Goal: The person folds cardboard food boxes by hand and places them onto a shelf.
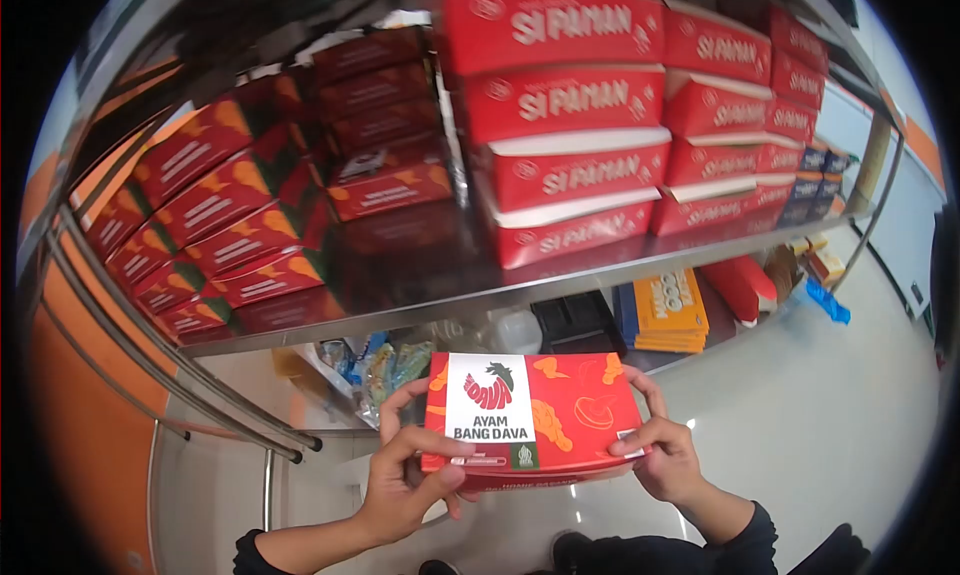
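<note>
A red box [575, 415] with a white label reading "AYAM BANG DAVA" and orange food drawings is held level in front of me, its lid facing up. My left hand [410, 465] grips its left end, thumb and fingers on the front edge and others behind the side. At the right end, my right hand [665, 450] holds the corner, with a finger along the side. Beyond the box is a metal shelf [430, 310] bearing stacked cartons.
Red "SI PAMAN" boxes [575, 100] stand stacked on the shelf, with red and orange boxes [215, 210] to the left. Below are yellow packs [665, 310], a black crate [575, 325] and plastic bags [395, 365]. Metal rails [180, 350] run at the left.
</note>
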A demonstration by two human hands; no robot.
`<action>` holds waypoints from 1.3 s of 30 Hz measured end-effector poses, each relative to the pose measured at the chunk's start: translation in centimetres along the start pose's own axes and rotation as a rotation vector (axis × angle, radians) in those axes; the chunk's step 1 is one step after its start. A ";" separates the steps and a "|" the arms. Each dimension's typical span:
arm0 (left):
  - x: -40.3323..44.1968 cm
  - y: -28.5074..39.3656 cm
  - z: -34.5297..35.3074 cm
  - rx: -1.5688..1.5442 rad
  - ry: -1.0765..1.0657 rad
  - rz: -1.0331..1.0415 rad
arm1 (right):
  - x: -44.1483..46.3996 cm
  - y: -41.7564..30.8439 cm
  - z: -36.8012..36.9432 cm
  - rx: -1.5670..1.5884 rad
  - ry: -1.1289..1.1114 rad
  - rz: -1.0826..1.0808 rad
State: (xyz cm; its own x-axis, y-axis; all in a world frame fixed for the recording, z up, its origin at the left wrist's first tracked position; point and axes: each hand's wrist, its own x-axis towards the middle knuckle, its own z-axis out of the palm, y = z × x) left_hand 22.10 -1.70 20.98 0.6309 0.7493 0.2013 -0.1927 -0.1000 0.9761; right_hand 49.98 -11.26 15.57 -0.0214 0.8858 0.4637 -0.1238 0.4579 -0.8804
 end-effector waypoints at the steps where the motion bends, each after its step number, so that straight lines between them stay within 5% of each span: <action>1: -0.4 0.4 -0.5 -0.028 0.000 0.106 | 1.1 -0.8 0.6 -0.128 -0.034 -0.095; 5: -2.9 1.3 -3.1 -0.100 0.089 0.254 | 4.9 -4.4 4.1 -0.126 -0.171 -0.184; 9: -2.0 1.4 -7.1 0.554 0.229 0.864 | 9.0 -4.9 6.5 -0.527 -0.309 -0.411; 13: 1.6 0.9 -11.2 0.708 0.367 0.791 | 12.4 -3.4 9.5 -1.234 -0.023 -0.555; 15: 3.2 0.6 -10.8 0.321 0.410 0.475 | 13.5 -2.5 10.5 -1.574 0.081 -0.618; 21: 6.0 2.1 -10.3 0.454 0.403 0.381 | 18.0 -0.6 12.1 -1.721 0.237 -0.803; 24: 6.4 1.3 -10.3 0.409 0.677 0.587 | 21.0 0.1 12.0 -1.695 0.230 -0.769; 27: 3.4 -3.2 -10.9 0.605 0.623 0.658 | 23.0 0.8 11.9 -1.687 0.224 -0.712; 29: 0.1 -6.3 -10.6 0.753 0.527 0.505 | 24.2 2.0 11.4 -1.666 0.220 -0.716; 33: -8.7 -15.1 -13.1 0.868 0.379 -0.214 | 25.2 3.1 10.9 -1.724 0.251 -0.725; 37: -16.4 -19.2 -14.6 0.890 0.680 -0.709 | 23.1 2.5 12.1 -1.629 0.327 -0.863; 39: -19.1 -21.6 -15.9 0.863 0.849 -0.800 | 18.4 4.2 13.2 -1.330 0.134 -0.977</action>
State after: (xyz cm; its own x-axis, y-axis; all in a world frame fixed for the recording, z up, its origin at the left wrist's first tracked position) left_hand 2.24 -3.44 -5.20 -0.3353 0.9162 -0.2192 0.6876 0.3971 0.6078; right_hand 35.94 5.94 21.75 -0.3622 0.2103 0.9081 0.8439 0.4876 0.2237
